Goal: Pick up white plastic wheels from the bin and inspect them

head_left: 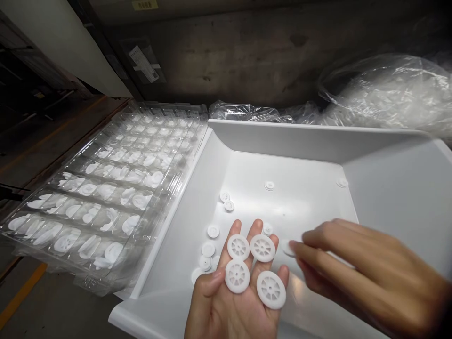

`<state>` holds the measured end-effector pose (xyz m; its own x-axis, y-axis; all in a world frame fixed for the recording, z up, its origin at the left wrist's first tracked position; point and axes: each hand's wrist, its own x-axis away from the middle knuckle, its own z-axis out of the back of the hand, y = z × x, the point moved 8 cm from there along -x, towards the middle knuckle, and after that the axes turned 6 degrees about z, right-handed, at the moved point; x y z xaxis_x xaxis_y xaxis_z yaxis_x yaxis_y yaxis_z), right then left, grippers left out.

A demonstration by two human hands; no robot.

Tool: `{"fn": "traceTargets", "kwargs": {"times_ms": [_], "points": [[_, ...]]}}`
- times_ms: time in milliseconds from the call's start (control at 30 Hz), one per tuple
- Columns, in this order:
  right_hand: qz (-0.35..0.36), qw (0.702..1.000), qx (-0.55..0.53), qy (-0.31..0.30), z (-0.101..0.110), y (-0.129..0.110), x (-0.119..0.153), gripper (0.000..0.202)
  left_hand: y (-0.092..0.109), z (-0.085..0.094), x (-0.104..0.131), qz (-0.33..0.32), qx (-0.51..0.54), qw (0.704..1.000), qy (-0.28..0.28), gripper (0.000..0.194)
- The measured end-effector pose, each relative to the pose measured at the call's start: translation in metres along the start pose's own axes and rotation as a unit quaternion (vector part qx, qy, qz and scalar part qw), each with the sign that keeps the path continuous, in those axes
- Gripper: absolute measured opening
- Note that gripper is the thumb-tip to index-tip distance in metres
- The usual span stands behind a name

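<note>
My left hand (236, 306) is palm up above the white bin (282, 162), its fingers a little spread. Several white spoked plastic wheels (262, 248) lie flat across its palm and fingers, and the thumb touches one of them. Just to the right, my right hand (356, 268) is smeared by motion, with its fingers drawn together. At its fingertips is a white plastic disc (288, 248), partly covered by the fingers. Loose white discs (208, 249) rest on the bin floor, some of them behind my left hand.
Left of the bin stands a clear plastic tray (160, 205) whose rows of compartments hold many white parts. Clear plastic bags (391, 89) bulge behind the bin at the right. A dark panel (226, 56) rises at the back, with a paper label (143, 63) on it.
</note>
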<state>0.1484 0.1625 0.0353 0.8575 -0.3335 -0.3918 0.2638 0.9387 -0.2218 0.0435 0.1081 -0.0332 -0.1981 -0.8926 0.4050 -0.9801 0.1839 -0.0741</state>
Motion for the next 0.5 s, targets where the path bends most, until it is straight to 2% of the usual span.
{"fn": "traceTargets", "kwargs": {"times_ms": [67, 100, 167, 267, 367, 500], "points": [[0.079, 0.995, 0.027, -0.058, -0.027, -0.01, -0.001, 0.023, 0.001, -0.001, 0.0, -0.007, -0.004, 1.0, -0.027, 0.061], [0.093, 0.993, 0.027, -0.067, -0.039, -0.013, 0.001, 0.028, 0.001, -0.001, 0.0, -0.007, -0.007, 0.999, -0.038, 0.062], [0.099, 0.992, 0.013, -0.073, -0.061, -0.02, 0.007, 0.035, 0.0, 0.0, 0.0, 0.005, -0.008, 0.998, -0.059, 0.061], [0.095, 0.991, -0.003, -0.098, -0.089, -0.031, 0.019, 0.034, 0.0, 0.0, 0.001, 0.024, -0.005, 0.995, -0.092, 0.056], [0.095, 0.987, -0.013, -0.128, -0.105, -0.036, 0.029, 0.031, 0.0, 0.0, 0.001, 0.032, -0.009, 0.992, -0.118, 0.056], [0.11, 0.981, -0.03, -0.158, -0.115, -0.035, 0.035, 0.029, -0.003, -0.002, 0.001, 0.063, -0.011, 0.989, -0.131, 0.055]]}}
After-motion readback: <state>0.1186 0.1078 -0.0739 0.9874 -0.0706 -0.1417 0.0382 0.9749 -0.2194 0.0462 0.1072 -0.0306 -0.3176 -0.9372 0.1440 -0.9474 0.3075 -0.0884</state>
